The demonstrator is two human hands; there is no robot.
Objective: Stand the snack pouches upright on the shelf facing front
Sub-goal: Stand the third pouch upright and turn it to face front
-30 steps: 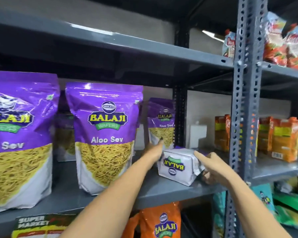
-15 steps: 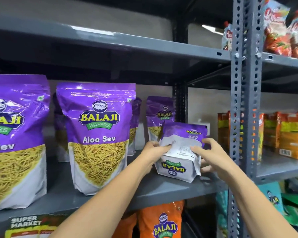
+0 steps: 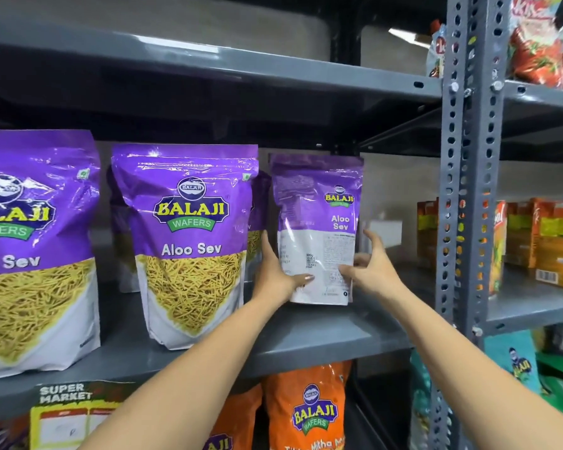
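A purple and white Aloo Sev pouch point(image 3: 317, 222) stands upright at the right end of the grey shelf point(image 3: 306, 342), its printed back side with small text turned toward me. My left hand point(image 3: 275, 274) grips its lower left edge, thumb across the front. My right hand point(image 3: 372, 267) holds its lower right edge. Two larger-looking purple pouches stand upright facing front: one in the middle point(image 3: 189, 241), one at the far left point(image 3: 33, 251). More purple pouches point(image 3: 257, 219) stand behind them, mostly hidden.
A perforated grey upright post point(image 3: 468, 190) borders the shelf on the right. Orange boxes point(image 3: 546, 235) fill the neighbouring shelf. Red snack bags point(image 3: 540, 50) sit above. Orange pouches point(image 3: 309, 410) and a paper price sign point(image 3: 69, 414) hang below.
The pouch lay flat on the shelf, then was tipped up by both hands, and now stands upright with its back facing me. The view has shifted closer.
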